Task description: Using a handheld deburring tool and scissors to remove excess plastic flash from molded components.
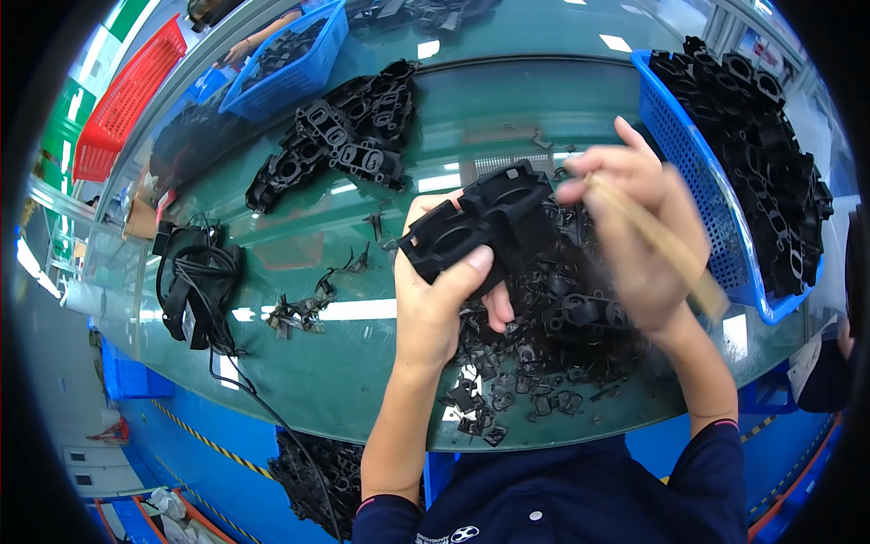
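Observation:
In my left hand (430, 295) is a black moulded plastic part (462, 238) with round openings, raised over the table and tilted. The thumb presses on its near side and the fingers wrap beneath. To its right, my right hand (648, 231) is smeared by motion. It grips a tan, wooden-looking stick (657, 238) that slants down across the palm; whether it carries a blade or a tip I cannot tell. Stick and part appear apart. Under both hands lies a heap of black plastic scraps (535, 349), with another black part (580, 310) among them.
Black parts (340, 136) are piled on the green table (299, 363) at the far left. A blue basket (698, 172) of black parts stands at the right, another blue basket (313, 63) at the back. Coiled black cable (199, 281) lies left. A person's arm (263, 38) shows behind.

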`<state>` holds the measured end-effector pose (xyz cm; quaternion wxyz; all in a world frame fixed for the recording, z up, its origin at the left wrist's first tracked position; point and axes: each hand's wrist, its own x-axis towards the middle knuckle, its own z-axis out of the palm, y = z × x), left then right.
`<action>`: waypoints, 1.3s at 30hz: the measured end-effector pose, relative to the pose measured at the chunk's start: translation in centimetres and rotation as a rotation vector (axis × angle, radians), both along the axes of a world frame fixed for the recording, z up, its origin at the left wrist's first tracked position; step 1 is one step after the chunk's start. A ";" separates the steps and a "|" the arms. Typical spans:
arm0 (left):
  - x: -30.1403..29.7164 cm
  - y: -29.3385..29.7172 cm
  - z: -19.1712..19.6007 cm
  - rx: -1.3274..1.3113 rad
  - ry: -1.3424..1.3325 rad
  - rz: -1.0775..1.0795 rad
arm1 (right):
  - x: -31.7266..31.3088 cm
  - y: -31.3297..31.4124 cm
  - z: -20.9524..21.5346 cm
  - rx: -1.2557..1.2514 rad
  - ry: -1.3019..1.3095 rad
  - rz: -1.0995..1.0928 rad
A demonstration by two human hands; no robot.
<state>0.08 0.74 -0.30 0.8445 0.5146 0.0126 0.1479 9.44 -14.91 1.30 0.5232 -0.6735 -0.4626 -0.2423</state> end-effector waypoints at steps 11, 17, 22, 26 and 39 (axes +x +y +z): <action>0.7 0.6 -1.9 -0.906 0.136 -0.444 | 0.9 -0.8 1.1 0.207 0.766 0.278; 0.6 -0.6 -2.2 -0.865 0.121 -0.339 | 0.8 -0.2 0.2 0.282 0.653 0.305; 0.5 -1.4 -2.0 -0.523 0.186 -0.269 | 0.2 -0.6 0.9 0.244 0.524 0.240; 0.5 -1.3 -1.5 -0.456 0.090 -0.319 | -0.8 -0.9 1.4 0.101 0.439 0.304; 0.4 -2.1 -1.5 -0.332 0.011 -0.156 | -2.0 0.0 1.4 -0.089 -0.086 0.218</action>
